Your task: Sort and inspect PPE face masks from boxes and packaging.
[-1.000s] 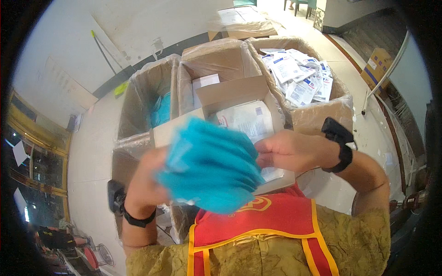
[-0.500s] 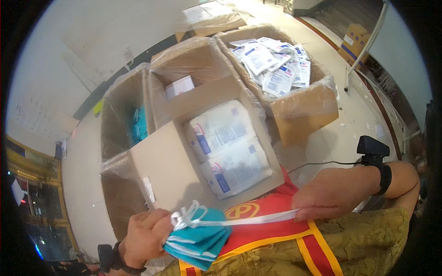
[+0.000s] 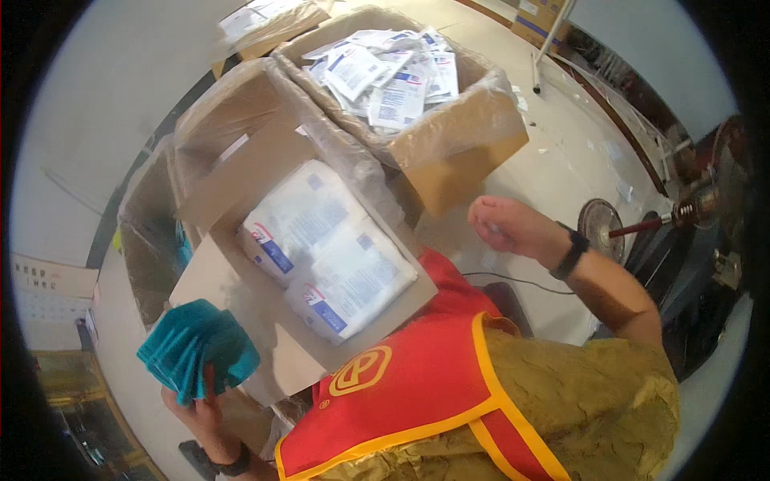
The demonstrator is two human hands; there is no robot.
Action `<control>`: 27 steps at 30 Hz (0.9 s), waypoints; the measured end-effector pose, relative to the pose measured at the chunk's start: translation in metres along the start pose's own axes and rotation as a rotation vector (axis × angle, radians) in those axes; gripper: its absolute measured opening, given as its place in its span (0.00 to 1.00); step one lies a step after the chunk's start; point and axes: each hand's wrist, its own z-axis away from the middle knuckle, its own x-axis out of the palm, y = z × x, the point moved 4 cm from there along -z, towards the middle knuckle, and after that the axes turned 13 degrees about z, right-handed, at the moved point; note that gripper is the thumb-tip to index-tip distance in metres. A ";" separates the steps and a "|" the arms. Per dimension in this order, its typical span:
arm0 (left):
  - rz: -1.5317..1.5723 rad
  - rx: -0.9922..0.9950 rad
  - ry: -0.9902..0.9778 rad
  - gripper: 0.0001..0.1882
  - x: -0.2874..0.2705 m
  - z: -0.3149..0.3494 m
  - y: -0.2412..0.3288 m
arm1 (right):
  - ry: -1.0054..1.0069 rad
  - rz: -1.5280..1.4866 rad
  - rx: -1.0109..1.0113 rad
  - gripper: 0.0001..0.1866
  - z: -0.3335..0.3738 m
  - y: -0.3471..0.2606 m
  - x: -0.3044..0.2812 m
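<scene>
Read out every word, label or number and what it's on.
Wording not copied; print locations:
White packs: blue label, fine print too small.
Heaped packets: likewise too small.
Red apron: yellow emblem.
Left wall: dark characters, blurred.
Top-right carton: pale marks, too small.
Teal bundle: none visible.

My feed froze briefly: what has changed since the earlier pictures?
The left hand has carried the teal bundle leftward, away from the apron, and still holds it. The right hand, which was pulling the white tie, is now apart from the bundle, out right; the tie no longer shows. The packs in the carton stayed.
</scene>
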 end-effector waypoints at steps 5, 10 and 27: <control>0.477 -0.211 0.143 0.15 0.033 0.010 -0.005 | 0.232 -0.091 -0.082 0.11 -0.038 0.068 -0.045; 0.604 -0.271 0.035 0.16 0.052 0.004 0.006 | 0.365 0.003 -0.115 0.14 -0.053 0.076 -0.062; 1.305 -0.329 0.058 0.22 0.106 -0.005 0.026 | -0.076 0.903 -1.116 0.27 -0.001 -0.149 0.134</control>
